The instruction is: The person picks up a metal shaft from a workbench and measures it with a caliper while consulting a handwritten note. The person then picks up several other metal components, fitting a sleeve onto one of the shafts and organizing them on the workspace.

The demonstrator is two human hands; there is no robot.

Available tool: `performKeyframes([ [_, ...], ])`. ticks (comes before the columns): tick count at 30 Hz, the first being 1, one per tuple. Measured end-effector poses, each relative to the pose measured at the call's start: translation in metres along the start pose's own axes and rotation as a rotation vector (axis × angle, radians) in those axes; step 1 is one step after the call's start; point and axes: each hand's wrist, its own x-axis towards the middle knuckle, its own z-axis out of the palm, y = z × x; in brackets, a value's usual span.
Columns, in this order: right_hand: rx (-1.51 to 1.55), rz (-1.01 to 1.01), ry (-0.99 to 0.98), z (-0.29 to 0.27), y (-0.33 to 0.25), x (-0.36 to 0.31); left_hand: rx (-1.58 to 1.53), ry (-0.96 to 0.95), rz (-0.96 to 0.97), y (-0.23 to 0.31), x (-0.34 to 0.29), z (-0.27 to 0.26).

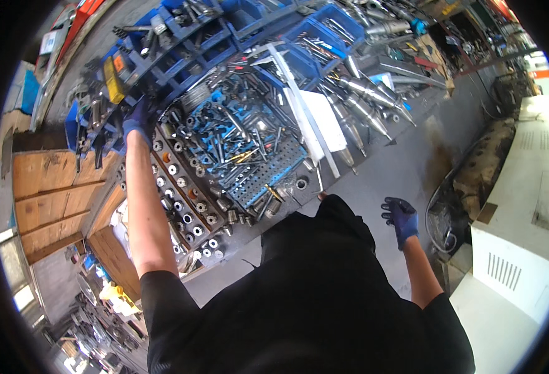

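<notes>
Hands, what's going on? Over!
Left hand at blue bins, grip unclear. Right hand loosely open, empty. Blue perforated tray, tool-crowded, between them.

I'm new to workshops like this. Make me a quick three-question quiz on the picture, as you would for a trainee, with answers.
1. Which hand reaches in by the blue bins?
2. True or false: the right hand is touching those bins.
3. What colour is the perforated rack among the small tools?
A) red
B) blue
C) white

Key:
1. The left hand.
2. False; it is well apart from them.
3. B.
</notes>
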Motion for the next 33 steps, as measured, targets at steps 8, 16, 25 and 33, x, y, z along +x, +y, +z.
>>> performKeyframes([
  [8,-0.035,-0.117,-0.109,0.007,-0.024,0.018,-0.024,0.103,0.401,0.027,-0.148,0.015],
  [16,-0.082,-0.278,-0.323,0.024,-0.071,0.095,0.146,-0.296,0.497,-0.043,-0.348,0.071],
  [25,-0.278,-0.383,-0.557,-0.035,-0.135,0.183,0.185,-0.380,0.233,-0.119,-0.444,0.214],
  [33,-0.252,-0.145,-0.524,-0.075,-0.181,0.249,0.293,-0.317,0.160,-0.149,-0.484,0.281],
])
